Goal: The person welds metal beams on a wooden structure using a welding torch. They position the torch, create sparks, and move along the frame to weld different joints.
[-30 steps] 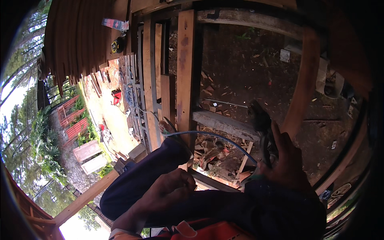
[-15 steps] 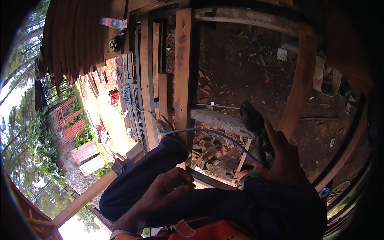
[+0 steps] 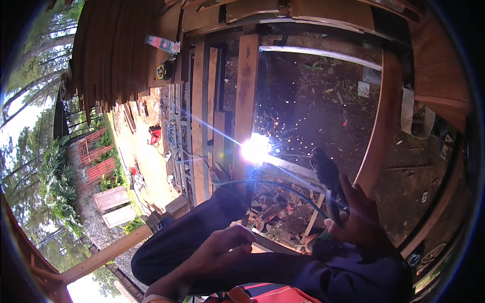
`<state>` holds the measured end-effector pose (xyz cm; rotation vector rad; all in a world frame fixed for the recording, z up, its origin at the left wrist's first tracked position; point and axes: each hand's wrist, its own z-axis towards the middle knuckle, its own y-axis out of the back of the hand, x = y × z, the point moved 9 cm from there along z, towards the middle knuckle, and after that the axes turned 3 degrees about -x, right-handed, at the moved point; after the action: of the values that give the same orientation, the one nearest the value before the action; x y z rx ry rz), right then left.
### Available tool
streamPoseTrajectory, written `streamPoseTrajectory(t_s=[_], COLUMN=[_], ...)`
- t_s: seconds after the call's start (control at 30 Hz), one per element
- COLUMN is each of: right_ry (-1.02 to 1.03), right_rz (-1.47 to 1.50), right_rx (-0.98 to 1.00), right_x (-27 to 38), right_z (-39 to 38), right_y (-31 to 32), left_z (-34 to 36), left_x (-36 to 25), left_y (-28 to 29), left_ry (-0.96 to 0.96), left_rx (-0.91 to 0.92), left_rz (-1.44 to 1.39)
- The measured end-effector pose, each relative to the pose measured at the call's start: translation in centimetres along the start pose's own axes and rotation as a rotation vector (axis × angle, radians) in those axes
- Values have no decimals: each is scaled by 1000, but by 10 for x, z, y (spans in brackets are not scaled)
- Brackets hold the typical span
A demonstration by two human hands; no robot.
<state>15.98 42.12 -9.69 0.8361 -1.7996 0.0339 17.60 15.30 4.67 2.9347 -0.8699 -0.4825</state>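
My right hand (image 3: 357, 218) is wrapped round the handle of a dark welding electrode holder (image 3: 326, 169), its cable (image 3: 285, 187) looping left toward my bent leg. From the holder's jaws a thin electrode (image 3: 295, 155) reaches left into a glaring white arc (image 3: 256, 149). The glare hides the spot where the end of a pale cross bar (image 3: 295, 170) meets an upright brownish beam (image 3: 246, 91). Sparks scatter above and right of the arc. Over my thigh rests my left hand (image 3: 227, 247), fingers curled in a loose fist, nothing visible in it.
A tape measure (image 3: 163, 70) and a red-and-grey packet (image 3: 162, 44) lie on boards at upper left, beside corrugated brown sheets (image 3: 111, 50). Below the frame is a dirt floor (image 3: 328, 121) with scraps. Outside, at left, lie a red box-like object (image 3: 154, 135) and coiled cable (image 3: 174, 134).
A bright arc with flying sparks has appeared at the electrode's tip. The view has shifted slightly, so the scene sits lower and further right. Both hands keep nearly the same pose.
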Motion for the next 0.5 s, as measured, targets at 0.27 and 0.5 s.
streamPoseTrajectory(t_s=[0.27,0.5], right_ry=[27,-41], right_rz=[70,-43], right_rx=[-136,-108], right_x=[-2,-8], right_z=[5,-5], right_y=[-3,8], left_z=[-10,5], left_x=[-1,-4], left_y=[-4,-8], left_ry=[35,-42], left_rx=[-99,-30], left_rz=[-77,-98])
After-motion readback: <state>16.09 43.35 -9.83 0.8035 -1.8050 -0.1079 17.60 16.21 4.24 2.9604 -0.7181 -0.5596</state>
